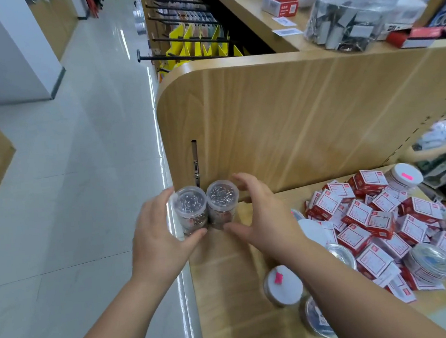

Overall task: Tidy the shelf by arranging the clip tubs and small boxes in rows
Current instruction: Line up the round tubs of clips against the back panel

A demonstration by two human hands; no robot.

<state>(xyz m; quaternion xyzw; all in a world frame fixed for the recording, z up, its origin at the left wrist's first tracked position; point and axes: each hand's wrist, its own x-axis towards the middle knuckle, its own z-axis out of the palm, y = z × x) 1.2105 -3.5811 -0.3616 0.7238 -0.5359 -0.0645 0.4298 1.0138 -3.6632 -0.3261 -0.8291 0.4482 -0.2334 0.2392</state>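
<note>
Two clear clip tubs stand upright side by side at the shelf's (227,289) far left corner, against the wooden end panel. My left hand (158,233) is wrapped around the left tub (190,209), thumb on its front. My right hand (261,216) curves beside the right tub (222,201) with fingers spread; I cannot tell whether it touches the tub. A jumbled heap of small red-and-white boxes (378,225) lies on the right of the shelf. More tubs lie among and before them, one with a white lid and pink sticker (282,285).
The wooden end panel (280,126) rises behind the tubs. An upper shelf (266,30) holds a big clear tub of binder clips (351,14) and red boxes. The shop aisle floor (69,182) is to the left, with hanging hooks and yellow packs beyond.
</note>
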